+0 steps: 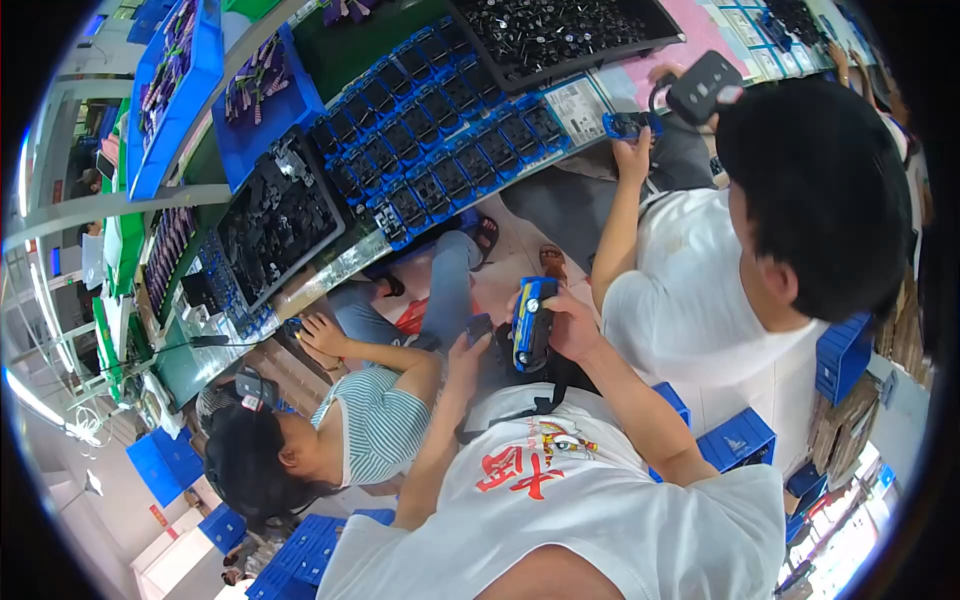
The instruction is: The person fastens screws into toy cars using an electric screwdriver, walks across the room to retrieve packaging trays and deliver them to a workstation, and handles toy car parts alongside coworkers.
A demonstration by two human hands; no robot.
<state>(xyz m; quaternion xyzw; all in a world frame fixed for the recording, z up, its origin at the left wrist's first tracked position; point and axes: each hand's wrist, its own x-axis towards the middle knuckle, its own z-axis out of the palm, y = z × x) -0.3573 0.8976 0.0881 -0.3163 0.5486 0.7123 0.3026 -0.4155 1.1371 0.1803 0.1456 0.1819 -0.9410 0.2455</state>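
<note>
My right hand [574, 328] grips a blue-and-black boxy device [533, 325] with yellow along one side, which looks like a toy car body; it is held upright in front of my chest. In my left hand [464, 360] is a small dark handheld block [479, 325], its thumb lying against it. Its exact kind is too small to tell. The two things are a short way apart and do not touch. Both hands are above my lap, short of the workbench edge.
Rows of blue-and-black units [420, 185] cover the bench ahead. Nearby are a black tray of dark parts [280, 215] and a tray of small black pieces [565, 35]. A co-worker in stripes [375, 430] sits left; another in white [690, 270] sits right. Blue crates [735, 440] stand behind.
</note>
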